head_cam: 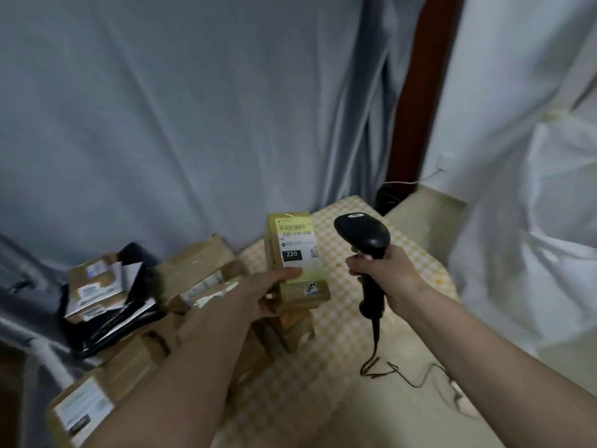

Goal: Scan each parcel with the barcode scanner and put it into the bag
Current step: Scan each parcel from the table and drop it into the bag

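Note:
My left hand (269,294) grips a brown cardboard parcel (295,253) by its lower end, thumb across the white shipping label that reads 220. The parcel is lifted and tilted, label facing me. To its right, my right hand (384,274) grips the handle of a black barcode scanner (363,237), whose head points left toward the label. The scanner's cable (397,371) trails down onto the surface. A large white bag (529,240) hangs at the right.
Several taped brown parcels (197,273) lie piled at the left on a yellow checked cloth (349,344). Black mailer bags (116,305) with labelled packets sit at far left. A grey curtain (193,108) hangs behind, beside a dark wooden post (420,92).

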`<state>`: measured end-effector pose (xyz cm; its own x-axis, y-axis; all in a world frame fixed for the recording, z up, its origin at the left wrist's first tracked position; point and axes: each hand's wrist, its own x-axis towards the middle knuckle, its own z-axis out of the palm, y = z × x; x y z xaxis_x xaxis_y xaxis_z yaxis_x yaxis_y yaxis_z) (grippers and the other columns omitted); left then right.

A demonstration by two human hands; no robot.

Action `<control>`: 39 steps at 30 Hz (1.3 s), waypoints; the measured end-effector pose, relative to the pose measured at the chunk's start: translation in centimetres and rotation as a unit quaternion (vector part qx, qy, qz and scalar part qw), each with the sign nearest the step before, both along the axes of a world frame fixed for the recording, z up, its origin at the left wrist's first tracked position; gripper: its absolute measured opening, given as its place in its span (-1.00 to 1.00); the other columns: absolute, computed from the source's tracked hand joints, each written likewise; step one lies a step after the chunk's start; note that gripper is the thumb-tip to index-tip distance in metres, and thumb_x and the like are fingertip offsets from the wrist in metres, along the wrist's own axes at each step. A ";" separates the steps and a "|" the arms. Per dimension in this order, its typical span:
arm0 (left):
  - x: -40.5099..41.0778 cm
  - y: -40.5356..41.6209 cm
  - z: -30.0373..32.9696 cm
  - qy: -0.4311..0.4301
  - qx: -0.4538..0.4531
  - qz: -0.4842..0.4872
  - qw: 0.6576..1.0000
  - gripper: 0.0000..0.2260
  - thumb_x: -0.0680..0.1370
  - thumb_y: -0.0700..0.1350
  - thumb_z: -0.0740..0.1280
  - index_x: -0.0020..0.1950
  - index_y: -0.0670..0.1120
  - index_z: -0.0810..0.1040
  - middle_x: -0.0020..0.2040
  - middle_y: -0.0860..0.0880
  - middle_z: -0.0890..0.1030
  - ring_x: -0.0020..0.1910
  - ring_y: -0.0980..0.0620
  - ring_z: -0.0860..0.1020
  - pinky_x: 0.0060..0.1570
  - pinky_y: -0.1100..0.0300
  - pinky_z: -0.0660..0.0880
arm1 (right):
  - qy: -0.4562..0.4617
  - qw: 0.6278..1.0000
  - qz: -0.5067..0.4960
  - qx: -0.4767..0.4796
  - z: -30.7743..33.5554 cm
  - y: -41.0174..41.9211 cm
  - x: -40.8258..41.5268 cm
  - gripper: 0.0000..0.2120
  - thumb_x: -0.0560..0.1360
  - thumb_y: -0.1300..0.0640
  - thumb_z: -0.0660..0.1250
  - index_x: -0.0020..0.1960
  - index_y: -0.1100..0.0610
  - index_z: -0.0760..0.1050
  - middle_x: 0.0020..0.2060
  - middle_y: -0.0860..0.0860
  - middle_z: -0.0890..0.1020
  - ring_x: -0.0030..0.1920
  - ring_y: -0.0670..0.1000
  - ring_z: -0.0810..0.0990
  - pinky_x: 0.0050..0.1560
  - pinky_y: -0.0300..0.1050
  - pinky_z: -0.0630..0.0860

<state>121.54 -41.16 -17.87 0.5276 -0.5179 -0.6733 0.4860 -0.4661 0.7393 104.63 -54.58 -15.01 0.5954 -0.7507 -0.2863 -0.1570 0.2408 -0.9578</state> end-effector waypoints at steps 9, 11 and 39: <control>-13.4 -12.2 -1.1 0.011 -0.012 -0.134 0.991 -0.60 0.33 -0.03 0.57 0.12 -0.11 0.63 -0.13 -0.03 0.68 -0.22 0.04 0.60 -0.16 0.17 0.51 | 0.015 0.994 -0.107 -0.017 1.1 -9.0 -17.0 -0.82 0.39 0.44 0.38 -0.13 0.20 0.53 -0.17 0.13 0.61 -0.15 0.08 0.56 0.02 0.02 0.50; -16.1 -14.3 -1.3 0.008 -0.009 -0.150 0.989 -0.58 0.33 -0.01 0.57 0.13 -0.10 0.63 -0.06 -0.04 0.68 -0.10 0.00 0.61 -0.03 0.11 0.49 | 0.018 0.991 -0.127 -0.026 0.9 -10.5 -20.4 -0.81 0.39 0.42 0.40 -0.02 0.27 0.54 -0.20 0.15 0.58 -0.18 0.10 0.53 -0.01 0.04 0.49; -31.4 -49.3 -2.0 -0.020 0.003 -0.208 0.978 -0.55 0.35 -0.06 0.56 0.18 -0.14 0.56 0.03 -0.14 0.65 0.05 -0.15 0.61 0.13 -0.15 0.55 | -0.045 0.953 -0.296 0.050 -2.3 -40.1 -36.4 -0.74 0.37 0.44 0.42 0.01 0.25 0.52 -0.16 0.13 0.54 -0.19 0.12 0.50 -0.15 -0.04 0.46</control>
